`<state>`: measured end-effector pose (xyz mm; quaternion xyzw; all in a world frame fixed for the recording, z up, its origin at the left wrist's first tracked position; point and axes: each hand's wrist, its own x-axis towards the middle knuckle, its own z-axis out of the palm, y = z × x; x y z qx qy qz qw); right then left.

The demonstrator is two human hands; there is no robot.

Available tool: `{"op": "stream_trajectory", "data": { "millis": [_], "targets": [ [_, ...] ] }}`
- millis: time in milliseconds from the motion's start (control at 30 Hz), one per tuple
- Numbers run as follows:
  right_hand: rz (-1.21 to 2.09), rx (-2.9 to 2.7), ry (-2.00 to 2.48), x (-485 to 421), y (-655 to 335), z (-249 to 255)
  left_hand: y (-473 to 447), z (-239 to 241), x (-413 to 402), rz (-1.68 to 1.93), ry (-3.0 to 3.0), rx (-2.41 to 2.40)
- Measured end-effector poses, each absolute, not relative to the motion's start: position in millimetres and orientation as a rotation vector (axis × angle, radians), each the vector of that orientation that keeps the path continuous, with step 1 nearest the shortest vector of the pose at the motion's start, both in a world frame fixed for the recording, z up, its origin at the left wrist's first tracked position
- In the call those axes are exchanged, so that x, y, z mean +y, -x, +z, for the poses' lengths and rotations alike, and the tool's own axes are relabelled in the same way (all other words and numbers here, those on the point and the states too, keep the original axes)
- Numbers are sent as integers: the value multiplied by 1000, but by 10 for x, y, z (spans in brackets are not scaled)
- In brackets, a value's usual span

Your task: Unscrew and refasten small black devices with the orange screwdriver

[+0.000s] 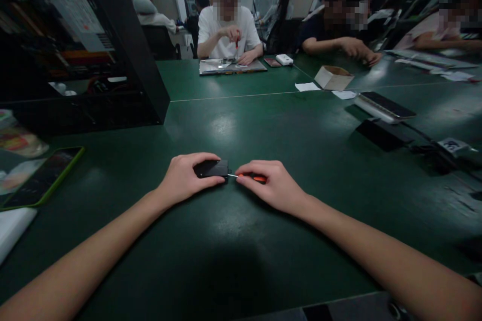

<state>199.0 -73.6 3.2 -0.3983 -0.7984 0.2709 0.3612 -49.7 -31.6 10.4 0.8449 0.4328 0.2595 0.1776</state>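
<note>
My left hand grips a small flat black device that lies on the green table, thumb below it and fingers curled over its top. My right hand is closed round a small screwdriver with an orange handle. Its thin metal tip points left and meets the right end of the black device. Both forearms reach in from the bottom corners.
A phone in a green case lies at the left, beside a black cabinet. At the right lie a phone on a white slab, a dark flat item and cables. Other people work at the far side, near a cardboard box.
</note>
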Motion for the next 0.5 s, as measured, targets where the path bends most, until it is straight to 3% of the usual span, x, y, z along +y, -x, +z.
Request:
{"op": "stream_trajectory", "data": {
  "millis": [233,500],
  "targets": [
    [381,-2341,1041,-786,-2193,260,515,104,-313,735,-2379,1201],
    [529,-2315,1168,-655,-2416,488,511,115,-327,739,-2373,1191]
  ]
}}
